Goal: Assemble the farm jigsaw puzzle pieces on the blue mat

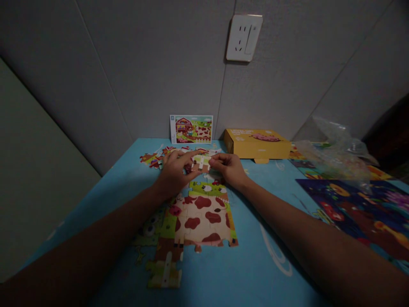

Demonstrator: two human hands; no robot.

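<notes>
A jigsaw puzzle piece [201, 162] with a white fence post on green and brown is held up above the far part of the puzzle. My right hand [230, 170] pinches its right edge between thumb and bent fingers. On its left side, my left hand [175, 169] has thumb and fingers closed around it; a dark reddish bit shows by the thumb. Below lies the partly joined jigsaw puzzle [203, 221], with a brown-spotted cow, sheep and grass. Loose puzzle pieces [149, 159] are heaped beyond and beside my left hand, which partly hides them.
Against the wall leans a reference picture card [193, 128] of a farm. A yellow puzzle box [260, 144] sits to its right. Farther right are a clear plastic bag [338, 149] and a dark blue sea-themed puzzle [361, 213]. A blue patterned cloth [255, 273] covers the table.
</notes>
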